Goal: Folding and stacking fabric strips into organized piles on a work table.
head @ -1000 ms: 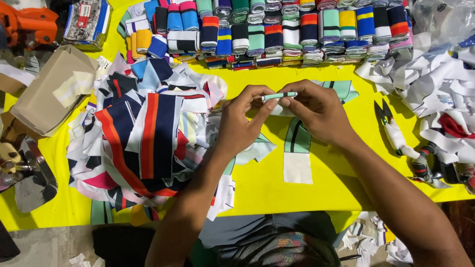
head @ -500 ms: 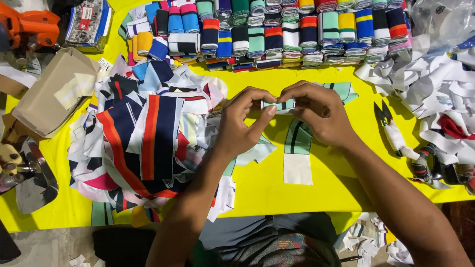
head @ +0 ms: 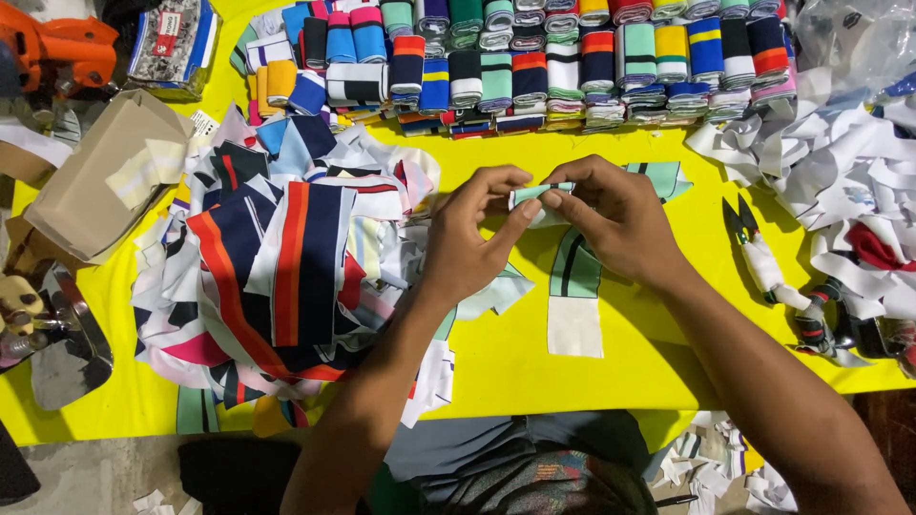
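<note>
A folded mint strip is pinched between both hands, left hand and right hand, fingers closed on it, above the yellow bench. Beside the strip, left, lies a fabric pile; right, scissors.

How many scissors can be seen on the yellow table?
1. The scissors lie on the yellow table, to the right of the right hand, their handles wrapped in cloth strips. Others may be hidden under the fabric piles.
</note>
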